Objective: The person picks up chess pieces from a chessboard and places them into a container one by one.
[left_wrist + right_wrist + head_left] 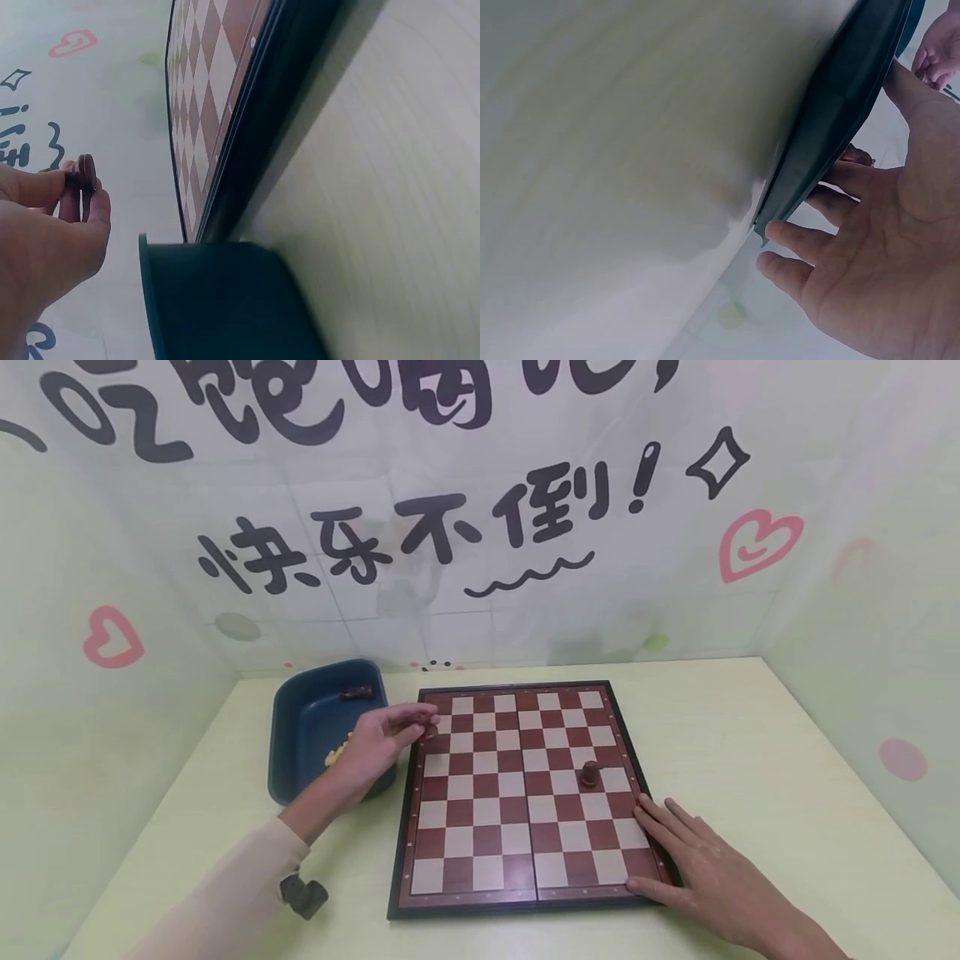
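My left hand [372,742] pinches a dark brown chess piece [88,172] between thumb and fingertips, over the far left corner of the chessboard [486,810]. Fingers partly hide the piece, and I cannot tell which kind it is. On the board's right half stands another dark brown chess piece [589,775]. My right hand [708,872] rests at the near right edge of the board, thumb and fingers spread along the frame. In the right wrist view its fingers [799,240] are fairly straight beside the dark board edge.
A blue tray [288,718] stands left of the board, partly behind my left forearm. Inside lie a dark chess piece [356,692] and some pale yellow pieces [335,753]. Behind the pale table [720,727] rises a white wall sheet [525,635] with printed writing.
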`<move>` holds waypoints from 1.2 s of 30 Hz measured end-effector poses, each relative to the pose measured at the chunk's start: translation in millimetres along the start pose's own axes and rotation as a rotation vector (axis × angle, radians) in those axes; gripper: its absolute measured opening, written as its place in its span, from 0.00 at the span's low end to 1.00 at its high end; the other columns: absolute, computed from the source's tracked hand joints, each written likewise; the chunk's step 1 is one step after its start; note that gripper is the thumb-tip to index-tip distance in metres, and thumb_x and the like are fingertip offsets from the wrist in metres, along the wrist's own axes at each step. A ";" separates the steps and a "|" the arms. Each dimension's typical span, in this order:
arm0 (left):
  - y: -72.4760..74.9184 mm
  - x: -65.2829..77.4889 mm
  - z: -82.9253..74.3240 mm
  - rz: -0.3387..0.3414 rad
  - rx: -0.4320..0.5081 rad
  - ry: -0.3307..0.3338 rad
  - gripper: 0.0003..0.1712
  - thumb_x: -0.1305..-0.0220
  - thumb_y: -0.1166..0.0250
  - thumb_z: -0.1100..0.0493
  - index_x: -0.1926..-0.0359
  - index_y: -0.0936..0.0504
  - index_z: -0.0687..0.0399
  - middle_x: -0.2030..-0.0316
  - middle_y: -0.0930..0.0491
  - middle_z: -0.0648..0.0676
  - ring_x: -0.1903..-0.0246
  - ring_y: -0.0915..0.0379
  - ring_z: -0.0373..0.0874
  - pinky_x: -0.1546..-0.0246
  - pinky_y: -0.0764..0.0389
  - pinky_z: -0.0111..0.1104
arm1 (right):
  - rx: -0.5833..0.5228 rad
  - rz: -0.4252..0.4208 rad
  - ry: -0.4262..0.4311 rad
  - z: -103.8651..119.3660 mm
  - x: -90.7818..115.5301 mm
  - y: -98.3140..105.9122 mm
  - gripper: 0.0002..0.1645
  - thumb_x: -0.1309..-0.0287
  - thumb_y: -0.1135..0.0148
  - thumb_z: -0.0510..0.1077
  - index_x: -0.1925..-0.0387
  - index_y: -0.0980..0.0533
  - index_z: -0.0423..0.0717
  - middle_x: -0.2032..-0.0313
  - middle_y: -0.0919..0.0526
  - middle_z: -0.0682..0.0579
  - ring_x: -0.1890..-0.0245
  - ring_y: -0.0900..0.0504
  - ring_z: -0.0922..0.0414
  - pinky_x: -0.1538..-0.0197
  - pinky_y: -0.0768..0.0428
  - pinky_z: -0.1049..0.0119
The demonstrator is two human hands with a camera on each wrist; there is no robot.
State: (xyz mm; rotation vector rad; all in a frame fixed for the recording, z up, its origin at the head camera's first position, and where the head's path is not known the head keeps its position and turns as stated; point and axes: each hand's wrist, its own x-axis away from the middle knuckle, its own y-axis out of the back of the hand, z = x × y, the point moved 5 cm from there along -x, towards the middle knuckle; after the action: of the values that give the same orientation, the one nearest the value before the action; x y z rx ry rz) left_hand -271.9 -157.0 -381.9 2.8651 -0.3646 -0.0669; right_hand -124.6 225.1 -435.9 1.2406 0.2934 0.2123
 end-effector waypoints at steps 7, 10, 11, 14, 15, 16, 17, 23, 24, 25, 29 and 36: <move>24.8 7.1 3.3 -0.026 -0.020 -0.002 0.18 0.24 0.42 0.68 0.37 0.22 0.64 0.46 0.18 0.60 0.48 0.20 0.45 0.49 0.20 0.32 | 0.001 -0.012 0.011 1.1 -0.3 1.1 0.52 0.41 0.38 0.75 0.27 0.32 0.47 0.25 0.37 0.55 0.27 0.40 0.42 0.33 0.34 0.43; 36.1 11.4 5.6 -0.027 0.000 -0.007 0.18 0.24 0.42 0.67 0.37 0.23 0.66 0.46 0.18 0.61 0.48 0.19 0.45 0.40 0.24 0.41 | -0.001 -0.008 0.013 1.5 -0.7 0.7 0.52 0.41 0.39 0.75 0.27 0.32 0.46 0.25 0.37 0.54 0.27 0.40 0.42 0.33 0.34 0.43; 40.1 13.0 5.7 -0.029 0.000 -0.013 0.18 0.24 0.43 0.67 0.37 0.23 0.67 0.45 0.18 0.61 0.48 0.19 0.45 0.41 0.24 0.40 | -0.001 -0.008 0.014 1.5 -0.9 0.7 0.52 0.41 0.39 0.75 0.27 0.32 0.46 0.25 0.37 0.54 0.27 0.40 0.42 0.33 0.33 0.43; 52.4 18.0 5.5 -0.045 -0.025 -0.018 0.18 0.23 0.43 0.66 0.36 0.24 0.67 0.45 0.19 0.62 0.48 0.20 0.44 0.43 0.22 0.34 | 0.000 -0.005 0.017 1.6 -1.4 0.9 0.53 0.41 0.39 0.75 0.27 0.32 0.46 0.25 0.38 0.54 0.27 0.40 0.41 0.33 0.33 0.41; 56.2 19.6 5.2 -0.054 -0.050 -0.018 0.19 0.23 0.43 0.65 0.36 0.24 0.67 0.44 0.19 0.62 0.48 0.20 0.43 0.44 0.22 0.33 | -0.002 -0.006 0.018 1.7 -1.3 1.5 0.52 0.41 0.39 0.75 0.27 0.32 0.46 0.25 0.38 0.54 0.27 0.40 0.41 0.33 0.33 0.42; 59.6 21.1 5.0 -0.061 -0.073 -0.016 0.19 0.23 0.43 0.64 0.36 0.24 0.67 0.44 0.19 0.62 0.47 0.21 0.42 0.45 0.22 0.31 | -0.002 -0.007 0.018 1.7 -1.2 2.0 0.52 0.40 0.39 0.75 0.27 0.32 0.45 0.25 0.37 0.54 0.27 0.40 0.41 0.34 0.32 0.41; 62.6 22.6 5.0 -0.064 -0.086 -0.017 0.19 0.22 0.43 0.64 0.35 0.24 0.67 0.43 0.20 0.62 0.47 0.21 0.41 0.45 0.22 0.30 | -0.001 -0.008 0.019 1.5 -1.2 2.2 0.52 0.41 0.38 0.75 0.27 0.32 0.45 0.25 0.37 0.53 0.27 0.40 0.41 0.34 0.31 0.41; 75.4 27.0 7.8 -0.066 -0.070 -0.046 0.20 0.22 0.43 0.63 0.35 0.25 0.68 0.43 0.19 0.61 0.47 0.22 0.38 0.44 0.23 0.30 | -0.013 -0.006 0.010 0.5 -0.7 1.8 0.52 0.41 0.38 0.74 0.27 0.32 0.45 0.25 0.37 0.53 0.27 0.40 0.40 0.36 0.30 0.40; 76.8 27.1 8.3 -0.069 -0.055 -0.054 0.20 0.22 0.43 0.63 0.36 0.25 0.69 0.44 0.19 0.59 0.48 0.21 0.38 0.44 0.23 0.30 | -0.016 -0.005 0.009 0.5 -0.4 1.5 0.52 0.41 0.38 0.74 0.27 0.32 0.45 0.25 0.37 0.53 0.27 0.40 0.40 0.36 0.30 0.40; 78.1 27.2 8.7 -0.072 -0.038 -0.061 0.20 0.23 0.42 0.62 0.36 0.25 0.68 0.45 0.18 0.58 0.48 0.21 0.38 0.44 0.23 0.30 | -0.016 -0.003 0.009 0.3 -0.3 0.9 0.52 0.41 0.37 0.74 0.27 0.32 0.45 0.25 0.37 0.53 0.27 0.40 0.40 0.36 0.30 0.40; 81.5 26.7 11.3 -0.094 0.024 -0.087 0.24 0.24 0.39 0.61 0.33 0.27 0.67 0.42 0.19 0.53 0.45 0.23 0.38 0.43 0.24 0.28 | -0.014 -0.003 0.006 -0.3 0.0 -0.1 0.52 0.41 0.37 0.74 0.27 0.32 0.45 0.25 0.37 0.53 0.27 0.40 0.40 0.36 0.30 0.40; 83.5 28.8 16.7 -0.158 0.116 -0.121 0.26 0.24 0.40 0.64 0.30 0.32 0.69 0.35 0.26 0.61 0.42 0.27 0.37 0.43 0.25 0.27 | -0.015 -0.005 0.007 -0.3 -0.1 0.3 0.52 0.40 0.38 0.75 0.27 0.32 0.46 0.25 0.38 0.54 0.27 0.40 0.41 0.35 0.31 0.41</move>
State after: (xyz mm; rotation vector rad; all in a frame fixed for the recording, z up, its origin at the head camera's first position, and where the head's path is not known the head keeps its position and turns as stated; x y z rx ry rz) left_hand -265.4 -246.6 -377.2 3.0087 -0.1685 -0.2570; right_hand -124.8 225.4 -435.6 1.2249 0.3002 0.2142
